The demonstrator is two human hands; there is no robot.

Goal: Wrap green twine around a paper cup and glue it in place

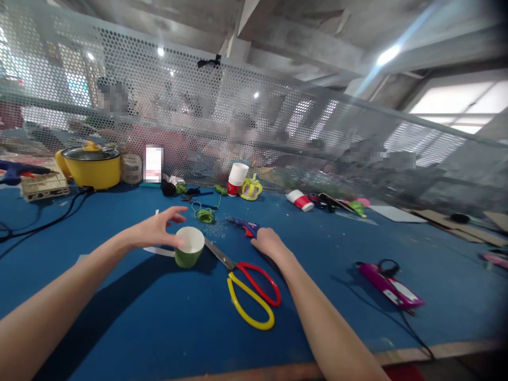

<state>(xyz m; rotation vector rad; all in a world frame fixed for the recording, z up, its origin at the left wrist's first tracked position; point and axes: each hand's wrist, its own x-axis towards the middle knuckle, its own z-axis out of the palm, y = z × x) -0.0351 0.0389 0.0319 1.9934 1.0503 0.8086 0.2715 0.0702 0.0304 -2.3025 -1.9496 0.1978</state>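
Observation:
My left hand (156, 230) hovers over a green paper cup (189, 247) with a white inside; the thumb touches its rim and the fingers are spread. My right hand (269, 241) is closed around the handle of a blue glue gun (245, 226) that lies on the blue table (159, 317). Between my arms lie large scissors (248, 286) with one red and one yellow handle, blades pointing toward the cup. A white paper strip (159, 251) lies under my left hand.
A yellow electric pot (92, 165) and a basket (42, 185) stand at the back left. Red-and-white paper cups (237, 179) (300, 200), green string (204, 214) and a purple tool with a cable (391, 286) lie around. A perforated metal screen (278, 121) closes the far side; people sit behind it.

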